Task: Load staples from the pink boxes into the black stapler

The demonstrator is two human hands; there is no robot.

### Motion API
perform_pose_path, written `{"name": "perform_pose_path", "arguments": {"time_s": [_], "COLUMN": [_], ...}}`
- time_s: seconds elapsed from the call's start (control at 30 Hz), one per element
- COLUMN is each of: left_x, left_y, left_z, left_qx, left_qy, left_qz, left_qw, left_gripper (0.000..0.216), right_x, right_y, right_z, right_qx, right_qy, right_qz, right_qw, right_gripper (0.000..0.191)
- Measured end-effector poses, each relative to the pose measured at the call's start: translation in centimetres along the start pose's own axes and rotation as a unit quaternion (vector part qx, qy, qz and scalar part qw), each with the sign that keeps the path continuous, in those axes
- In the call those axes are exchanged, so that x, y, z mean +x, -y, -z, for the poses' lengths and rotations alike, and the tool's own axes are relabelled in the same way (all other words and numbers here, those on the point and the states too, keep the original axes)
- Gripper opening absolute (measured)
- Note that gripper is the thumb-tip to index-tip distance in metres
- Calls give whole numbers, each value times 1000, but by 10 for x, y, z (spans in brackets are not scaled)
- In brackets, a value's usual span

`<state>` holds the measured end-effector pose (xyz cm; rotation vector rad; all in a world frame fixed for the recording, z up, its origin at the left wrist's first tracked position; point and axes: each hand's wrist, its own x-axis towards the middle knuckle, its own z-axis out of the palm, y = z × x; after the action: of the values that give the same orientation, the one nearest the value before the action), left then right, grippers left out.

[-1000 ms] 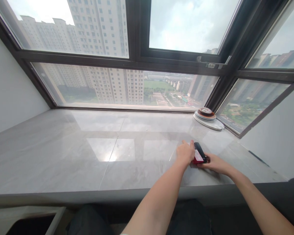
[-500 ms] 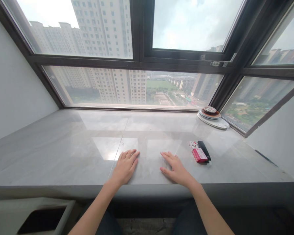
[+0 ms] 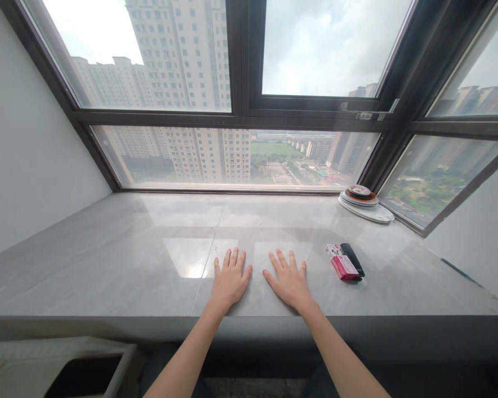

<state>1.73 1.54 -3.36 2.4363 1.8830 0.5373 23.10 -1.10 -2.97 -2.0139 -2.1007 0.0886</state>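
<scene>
My left hand [image 3: 229, 281] lies palm down near the front edge of the grey stone windowsill [image 3: 108, 265], its fingers spread. Beside it, a short gap to the right, my right hand [image 3: 289, 281] rests the same way with the fingers apart. Neither hand holds anything. To the right of my right hand, not touched by it, is a small red and white box [image 3: 342, 262]. A black stapler-like object [image 3: 352, 260] lies against the box's right side; its exact kind is hard to make out.
A stack of plates [image 3: 363, 203] stands in the far right corner against the dark window frame [image 3: 307, 113]. White walls close off both ends of the sill. Below the front edge at the left is a pale cabinet or box [image 3: 58, 348] with a dark opening.
Both hands have moved inward, closer together, and turned flatter with the fingers spread wider. The view has shifted slightly. The box, black object and plates stay in place.
</scene>
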Motion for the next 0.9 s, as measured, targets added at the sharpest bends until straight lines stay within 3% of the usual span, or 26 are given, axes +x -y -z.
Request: {"name": "perform_pose_path", "arguments": {"time_s": [0.33,0.9], "left_x": [-11,-13], "left_y": [-7,-6], "left_z": [-4,-1], "left_qx": [44,32], "left_qy": [7,-1], "left_qz": [-1,-11], "left_qw": [999,999], "left_gripper": [73,69], "right_x": [3,-6], "right_y": [0,8], "right_z": [-9,-11], "right_qx": [-31,-54], "right_qy": [-9,-15], "right_qz": [2,-11], "right_qw": [999,998], "right_gripper": [69,70]}}
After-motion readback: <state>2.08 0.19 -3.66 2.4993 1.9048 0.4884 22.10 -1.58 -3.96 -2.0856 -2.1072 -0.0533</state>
